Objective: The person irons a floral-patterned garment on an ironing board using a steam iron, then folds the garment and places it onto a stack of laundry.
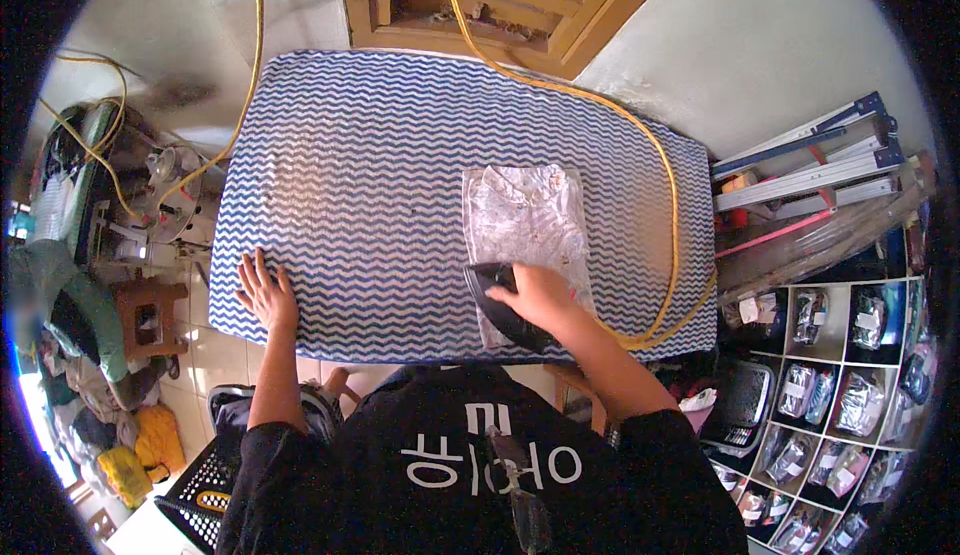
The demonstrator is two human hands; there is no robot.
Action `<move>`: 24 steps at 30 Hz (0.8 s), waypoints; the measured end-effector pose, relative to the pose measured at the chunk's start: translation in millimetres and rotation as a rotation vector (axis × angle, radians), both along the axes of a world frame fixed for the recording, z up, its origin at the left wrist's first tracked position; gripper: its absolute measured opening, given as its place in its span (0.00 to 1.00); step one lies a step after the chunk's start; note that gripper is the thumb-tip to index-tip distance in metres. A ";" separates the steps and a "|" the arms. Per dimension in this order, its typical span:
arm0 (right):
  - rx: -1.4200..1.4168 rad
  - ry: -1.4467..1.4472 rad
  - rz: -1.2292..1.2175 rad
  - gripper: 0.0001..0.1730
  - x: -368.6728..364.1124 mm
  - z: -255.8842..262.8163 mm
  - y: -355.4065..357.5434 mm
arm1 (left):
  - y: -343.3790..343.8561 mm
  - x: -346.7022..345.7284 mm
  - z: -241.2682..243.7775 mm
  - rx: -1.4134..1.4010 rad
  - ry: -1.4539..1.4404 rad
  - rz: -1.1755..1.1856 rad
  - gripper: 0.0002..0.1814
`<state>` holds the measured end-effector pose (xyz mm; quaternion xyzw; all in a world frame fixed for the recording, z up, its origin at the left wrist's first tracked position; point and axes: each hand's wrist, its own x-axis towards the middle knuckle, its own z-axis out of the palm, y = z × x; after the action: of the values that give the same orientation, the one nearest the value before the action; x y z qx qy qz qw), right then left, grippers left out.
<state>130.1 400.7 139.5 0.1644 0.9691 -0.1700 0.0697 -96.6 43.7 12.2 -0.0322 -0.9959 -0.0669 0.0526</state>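
Note:
A padded ironing table (360,180) with a blue and white zigzag cover lies before me. On its right half is a folded, light patterned collared shirt (525,217), collar towards the far side. My right hand (544,300) grips a black iron (499,315) over the near part of the shirt. The iron hides that part of the cloth, and its handle is mostly behind my fingers. Towards the table's near left corner, my left hand (268,292) rests palm down with fingers spread, holding nothing.
A yellow hose or cord (671,202) loops over the table's right side. Folded ladders (810,172) lean at the right, above shelf compartments (817,322) of bagged garments. Another person (71,307) is at the far left, near a brown stool (150,319). A black basket (195,495) stands at lower left.

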 end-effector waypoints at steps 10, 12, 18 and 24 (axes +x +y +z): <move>-0.098 -0.319 0.308 0.28 56.0 4.5 -13.1 | 1.5 0.8 -1.0 0.018 0.044 -0.002 0.29; -0.081 -0.202 0.342 0.31 73.1 -11.9 -15.0 | 2.2 -0.6 -4.4 0.014 0.052 -0.006 0.29; -0.073 -0.227 -0.021 0.29 69.9 2.2 7.6 | -2.9 -1.5 -5.5 0.023 0.013 -0.022 0.29; 0.028 0.008 -0.515 0.33 89.0 -14.3 70.7 | -13.9 -4.5 -16.0 0.091 -0.019 -0.055 0.29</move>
<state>219.1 471.4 125.3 0.4060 0.8979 -0.1694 0.0178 -101.1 29.8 -3.8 -0.0566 -0.9909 -0.1141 0.0429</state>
